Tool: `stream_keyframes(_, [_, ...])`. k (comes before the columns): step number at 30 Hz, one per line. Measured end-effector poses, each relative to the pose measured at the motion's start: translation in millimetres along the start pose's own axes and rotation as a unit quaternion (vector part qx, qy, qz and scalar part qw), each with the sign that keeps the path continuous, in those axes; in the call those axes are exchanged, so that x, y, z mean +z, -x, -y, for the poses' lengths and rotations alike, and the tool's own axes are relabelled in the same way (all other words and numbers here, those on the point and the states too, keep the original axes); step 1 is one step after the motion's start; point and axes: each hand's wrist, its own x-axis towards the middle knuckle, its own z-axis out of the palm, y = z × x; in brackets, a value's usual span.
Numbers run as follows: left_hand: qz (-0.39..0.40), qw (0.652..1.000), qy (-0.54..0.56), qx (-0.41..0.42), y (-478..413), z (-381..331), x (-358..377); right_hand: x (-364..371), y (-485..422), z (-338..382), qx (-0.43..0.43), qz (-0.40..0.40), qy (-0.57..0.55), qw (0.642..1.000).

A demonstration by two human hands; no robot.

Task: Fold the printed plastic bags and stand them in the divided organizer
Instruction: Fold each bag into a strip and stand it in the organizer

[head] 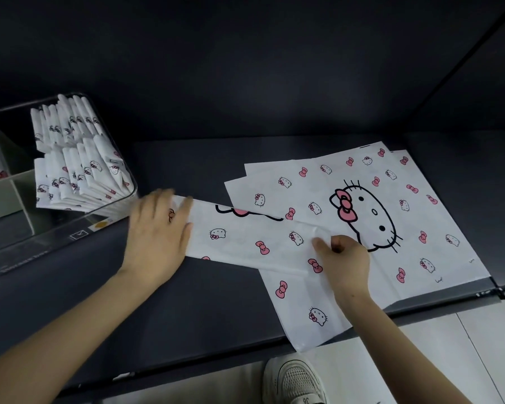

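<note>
A white printed bag folded into a long strip (245, 240) lies across the dark table, its right part over a stack of flat printed bags (405, 217). My left hand (158, 228) presses flat on the strip's left end with straight fingers. My right hand (344, 255) pinches the strip's right end between thumb and fingers. The clear divided organizer (56, 237) stands at the left, with several folded bags (79, 161) upright in its right compartment.
The dark table (187, 316) ends at a front edge near my body; below it are a pale floor and a white sneaker (295, 380). A dark wall rises behind the table. The organizer's left compartments have pale dividers (9, 188).
</note>
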Motion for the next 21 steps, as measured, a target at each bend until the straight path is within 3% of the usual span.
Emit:
stream_keyframes(2, [0.087,0.993,0.064,0.053,-1.0,-7.5,0.4,0.2,-0.2,0.1,-0.001,0.005,-0.002,1.000])
stream_keyframes(4, [0.164,0.981,0.099,0.034,0.5,-12.4,3.9,0.9,-0.9,-1.3,-0.004,0.006,-0.007,1.000])
stream_keyframes(8, [0.182,0.981,0.054,0.027,5.8,-16.4,10.9,0.6,-2.0,-1.0,-0.005,-0.005,0.015,1.000])
stream_keyframes(10, [0.192,0.980,0.050,0.019,4.8,-16.7,9.9,0.2,1.3,7.3,-0.065,-0.052,0.100,0.992])
stream_keyframes(12, [0.198,0.979,0.050,0.007,4.1,-18.1,8.8,6.1,4.8,12.9,-0.210,-0.124,0.241,0.939])
stream_keyframes(13, [0.202,0.978,0.045,0.005,4.4,-19.1,8.4,13.7,8.5,16.5,-0.278,-0.118,0.278,0.912])
stream_keyframes(16, [0.205,0.978,0.046,0.003,5.0,-19.5,9.5,54.2,27.1,22.5,-0.385,0.005,0.316,0.867])
stream_keyframes(18, [0.209,0.977,0.046,0.003,4.0,-19.8,8.9,75.3,34.9,20.4,-0.385,0.092,0.344,0.851])
stream_keyframes(21, [0.217,0.975,0.043,-0.007,2.5,-22.3,5.1,69.4,24.6,3.8,-0.378,0.129,0.370,0.839])
